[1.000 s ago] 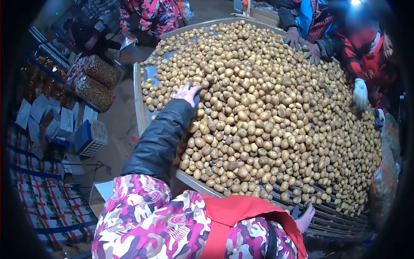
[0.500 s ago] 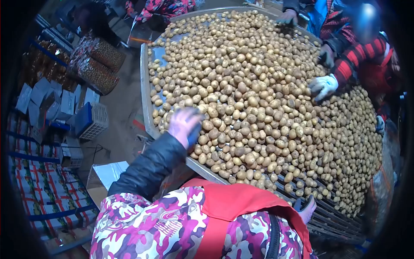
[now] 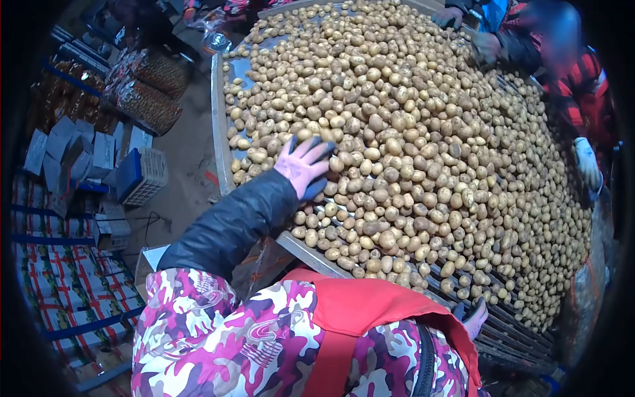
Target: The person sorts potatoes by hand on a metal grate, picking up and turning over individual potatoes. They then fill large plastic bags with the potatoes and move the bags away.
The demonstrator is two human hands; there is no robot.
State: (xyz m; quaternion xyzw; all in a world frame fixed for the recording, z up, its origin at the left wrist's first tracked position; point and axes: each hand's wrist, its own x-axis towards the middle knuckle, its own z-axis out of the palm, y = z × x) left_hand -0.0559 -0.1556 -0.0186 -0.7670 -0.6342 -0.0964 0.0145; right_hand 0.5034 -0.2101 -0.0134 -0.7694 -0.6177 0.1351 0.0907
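Observation:
A broad layer of small potatoes (image 3: 397, 132) covers the sorting table (image 3: 218, 119). My left hand (image 3: 303, 167), in a pink glove with dark fingertips, lies with spread fingers against the potatoes near the table's left side. It grips none that I can see. Low on the right, my right hand (image 3: 475, 319), gloved the same way, rests by the dark slats (image 3: 509, 337) at the near edge. Its visible fingers are apart, while the red apron (image 3: 377, 308) and sleeve hide the rest of it.
Across the table a co-worker's gloved hands (image 3: 487, 47) touch the potatoes; another person's white glove (image 3: 587, 164) hangs at the right edge. Filled mesh sacks (image 3: 149, 99), a white crate (image 3: 147, 178) and stacked printed packages (image 3: 66, 284) stand to the left.
My left hand has moved a little right and up, its fingers spreading over the potatoes. The co-worker's white glove has drawn back from the pile to the right edge. My right hand has barely moved.

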